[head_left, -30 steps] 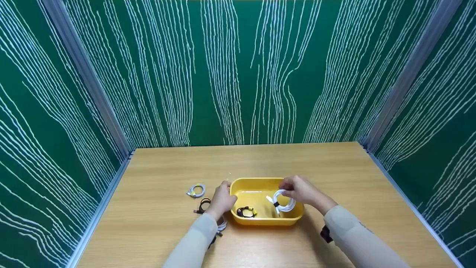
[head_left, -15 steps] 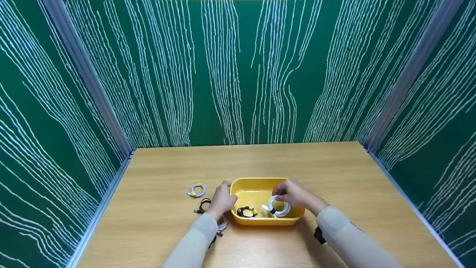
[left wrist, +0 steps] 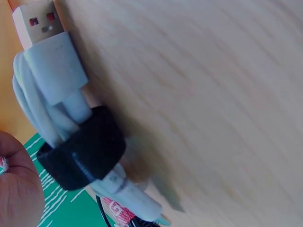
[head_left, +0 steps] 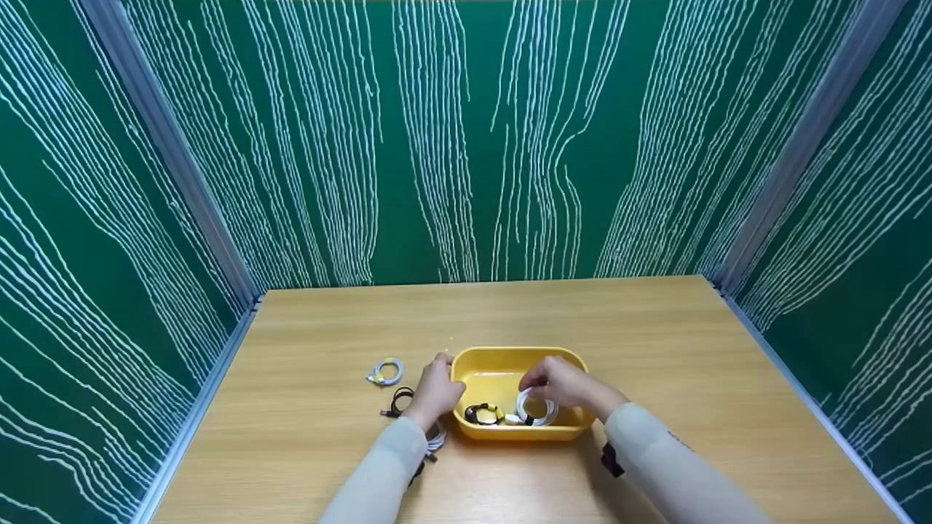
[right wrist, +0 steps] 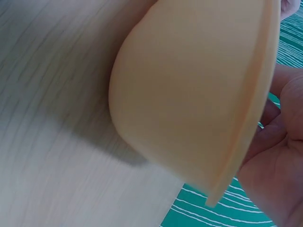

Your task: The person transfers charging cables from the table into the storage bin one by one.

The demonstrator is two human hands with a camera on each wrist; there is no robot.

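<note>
Inside the right part of the yellow tub (head_left: 524, 434), the white cable (head_left: 540, 421) hangs as a coil just below and to the near side of the right hand (head_left: 559, 382); thumb and fingers pinch the far top of its ring, which stands tilted, its plug end pointing left toward a dark cable with a yellow tie (head_left: 472, 417) on the tub's floor; whether the white coil touches that floor, I cannot tell. The left hand (head_left: 435, 388), farther from the coil, grips the tub's left rim, thumb over the edge; the tub's long side runs left to right.

On the wood-grained tabletop (head_left: 320, 349), left of the tub, lie a pale ring of cable (head_left: 397, 372), a black cable (head_left: 395, 413) partly behind the left hand, and a grey-white cable (head_left: 437, 441) beside the left wrist; green walls with wavy white lines (head_left: 429, 145) and metal posts (head_left: 178, 145) enclose the far side and both flanks.
</note>
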